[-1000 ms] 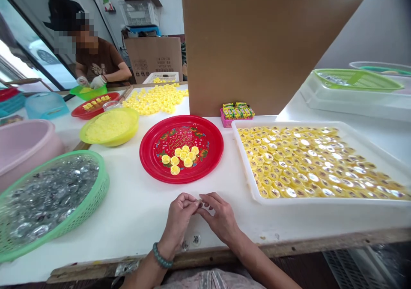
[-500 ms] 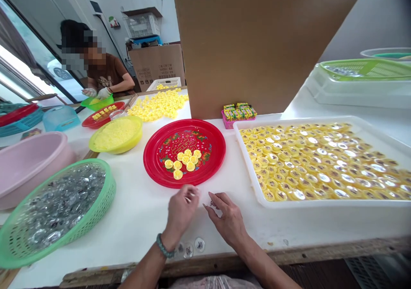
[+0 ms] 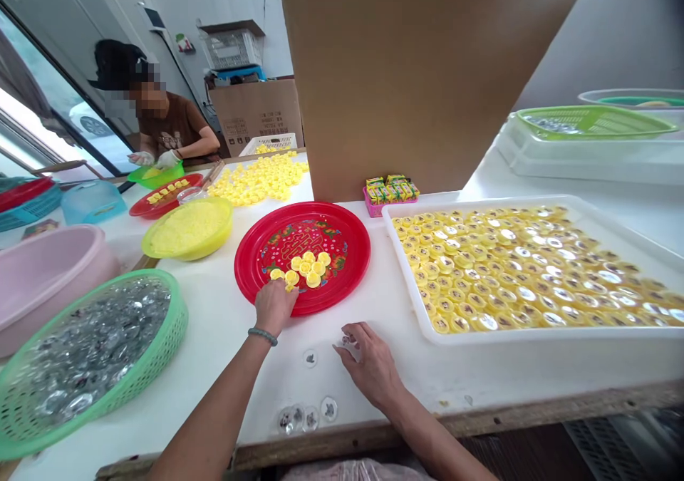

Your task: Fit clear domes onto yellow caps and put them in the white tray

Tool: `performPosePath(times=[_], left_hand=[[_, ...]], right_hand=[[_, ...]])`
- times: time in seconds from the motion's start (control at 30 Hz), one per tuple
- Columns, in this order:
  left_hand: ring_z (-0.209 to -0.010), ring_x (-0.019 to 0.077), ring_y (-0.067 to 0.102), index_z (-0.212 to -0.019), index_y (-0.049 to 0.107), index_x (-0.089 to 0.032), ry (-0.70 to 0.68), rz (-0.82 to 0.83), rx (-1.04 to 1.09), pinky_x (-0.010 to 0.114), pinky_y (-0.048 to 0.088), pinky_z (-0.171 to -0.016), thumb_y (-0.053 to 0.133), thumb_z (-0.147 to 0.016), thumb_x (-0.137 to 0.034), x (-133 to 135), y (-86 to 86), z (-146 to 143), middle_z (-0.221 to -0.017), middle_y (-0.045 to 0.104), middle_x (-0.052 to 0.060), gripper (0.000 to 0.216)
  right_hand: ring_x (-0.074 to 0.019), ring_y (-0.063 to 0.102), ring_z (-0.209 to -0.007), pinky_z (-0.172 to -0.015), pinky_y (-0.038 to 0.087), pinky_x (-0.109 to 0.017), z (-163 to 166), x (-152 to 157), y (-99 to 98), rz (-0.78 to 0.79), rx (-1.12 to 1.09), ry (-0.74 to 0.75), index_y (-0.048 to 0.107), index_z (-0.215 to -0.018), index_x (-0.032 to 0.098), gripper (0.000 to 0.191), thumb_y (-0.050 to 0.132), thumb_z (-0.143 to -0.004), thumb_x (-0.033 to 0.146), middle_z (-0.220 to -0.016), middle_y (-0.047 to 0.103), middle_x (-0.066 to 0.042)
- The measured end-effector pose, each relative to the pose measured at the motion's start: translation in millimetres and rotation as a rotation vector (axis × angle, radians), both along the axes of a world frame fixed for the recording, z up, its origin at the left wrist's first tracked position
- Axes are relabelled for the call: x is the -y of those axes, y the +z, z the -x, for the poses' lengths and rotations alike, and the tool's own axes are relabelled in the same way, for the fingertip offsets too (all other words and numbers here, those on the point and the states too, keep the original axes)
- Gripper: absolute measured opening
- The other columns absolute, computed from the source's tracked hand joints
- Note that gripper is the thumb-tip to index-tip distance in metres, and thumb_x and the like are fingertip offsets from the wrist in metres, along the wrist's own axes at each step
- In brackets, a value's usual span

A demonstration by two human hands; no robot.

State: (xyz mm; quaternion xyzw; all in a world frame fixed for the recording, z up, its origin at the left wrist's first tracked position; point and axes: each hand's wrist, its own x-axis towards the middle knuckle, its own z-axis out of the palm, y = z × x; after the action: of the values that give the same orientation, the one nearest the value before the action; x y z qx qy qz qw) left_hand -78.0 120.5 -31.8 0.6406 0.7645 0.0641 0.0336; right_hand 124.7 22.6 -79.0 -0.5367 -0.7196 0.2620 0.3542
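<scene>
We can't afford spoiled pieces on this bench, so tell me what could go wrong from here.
The left hand is down among the loose yellow caps on the red plate, so a slip could scatter them. The clear discs lie loose near the wooden front edge, where the left forearm or right hand might brush them off.

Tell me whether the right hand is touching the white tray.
Apart: the head view shows bare white tabletop between the right hand and the white tray.
</scene>
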Motion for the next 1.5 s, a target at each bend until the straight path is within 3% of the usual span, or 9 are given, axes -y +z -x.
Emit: performPosePath(times=[0.23,0.37,0.5,0.63,0.73,0.87,1.13,1.3,1.5], left_hand=[[-0.086,0.0278,0.06,-0.091,0.062,-0.012,-0.098,-0.153,0.013,0.034,0.043,-0.071,0.046,-0.079,-0.03,18,20.6,-6,-0.09,0.065,0.014,0.027],[-0.085,0.0232,0.058,-0.092,0.06,-0.018,-0.37,-0.326,0.128,0.032,0.044,-0.076,0.05,-0.079,-0.028,40,26.3,-24,-0.09,0.063,0.009,0.02],[-0.086,0.0226,0.055,-0.091,0.062,-0.018,-0.665,-0.141,0.274,0.033,0.044,-0.078,0.049,-0.076,-0.017,63,8.5,-49,-0.088,0.062,0.008,0.019],[-0.093,0.024,0.053,-0.1,0.063,-0.018,-0.77,-0.004,0.439,0.037,0.043,-0.083,0.05,-0.072,-0.009,76,-10.7,-62,-0.095,0.063,0.008,0.032],[-0.099,0.0242,0.051,-0.11,0.061,-0.02,-0.748,0.019,0.593,0.038,0.041,-0.089,0.052,-0.072,-0.009,81,-18.3,-59,-0.105,0.064,0.008,0.04],[-0.1,0.0239,0.052,-0.118,0.056,-0.023,-0.604,0.028,0.763,0.038,0.042,-0.088,0.061,-0.073,-0.019,86,-26.8,-48,-0.107,0.064,0.007,0.045],[-0.077,0.0193,0.059,-0.09,0.068,-0.024,-0.367,0.077,0.988,0.029,0.047,-0.07,0.067,-0.067,-0.024,84,-42.4,-41,-0.086,0.065,0.004,0.024],[-0.073,0.0193,0.062,-0.087,0.068,-0.022,-0.341,0.132,1.191,0.028,0.048,-0.069,0.066,-0.067,-0.025,81,-43.2,-40,-0.082,0.069,0.004,0.021],[-0.074,0.0202,0.065,-0.082,0.071,-0.021,-0.329,0.132,1.271,0.029,0.05,-0.071,0.062,-0.067,-0.019,78,-43.5,-39,-0.081,0.072,0.004,0.018]], right_hand=[[-0.0198,0.056,-0.082,-0.072,0.046,-0.03,0,1,3.2,0.021,0.03,-0.022,0.053,-0.098,0.021,0.027,0.058,-0.072,0.011,-0.09,0.058,-0.005],[-0.0202,0.055,-0.086,-0.074,0.046,-0.03,-8,1,5.1,0.01,0.053,-0.091,0.054,-0.098,0.02,0.032,0.057,-0.069,0.008,-0.092,0.058,-0.005],[-0.0207,0.055,-0.09,-0.079,0.046,-0.032,-26,5,5.7,0.009,0.073,-0.132,0.054,-0.097,0.02,0.033,0.056,-0.068,0.005,-0.093,0.059,-0.005],[-0.02,0.056,-0.089,-0.078,0.047,-0.032,-45,10,6.6,0.044,0.054,-0.082,0.056,-0.096,0.02,0.03,0.059,-0.069,0.007,-0.093,0.062,-0.005],[-0.0188,0.058,-0.085,-0.075,0.048,-0.032,-52,6,11.5,0.065,0.061,0.001,0.058,-0.097,0.021,0.026,0.061,-0.072,0.012,-0.092,0.063,-0.005],[-0.0185,0.058,-0.087,-0.078,0.047,-0.032,-49,-7,22.2,0.046,0.111,0.173,0.06,-0.102,0.022,0.03,0.063,-0.073,0.014,-0.094,0.065,-0.004],[-0.0189,0.059,-0.089,-0.073,0.048,-0.029,-33,-29,29.7,0.067,0.166,0.396,0.062,-0.104,0.023,0.032,0.063,-0.074,0.011,-0.097,0.065,-0.004],[-0.0188,0.058,-0.094,-0.082,0.045,-0.032,-27,-31,32.7,0.033,0.199,0.456,0.062,-0.104,0.023,0.034,0.062,-0.074,0.007,-0.099,0.066,-0.004],[-0.0178,0.06,-0.092,-0.083,0.045,-0.029,-24,-35,30.5,0.021,0.219,0.467,0.064,-0.101,0.022,0.03,0.062,-0.075,0.006,-0.099,0.067,-0.004]])
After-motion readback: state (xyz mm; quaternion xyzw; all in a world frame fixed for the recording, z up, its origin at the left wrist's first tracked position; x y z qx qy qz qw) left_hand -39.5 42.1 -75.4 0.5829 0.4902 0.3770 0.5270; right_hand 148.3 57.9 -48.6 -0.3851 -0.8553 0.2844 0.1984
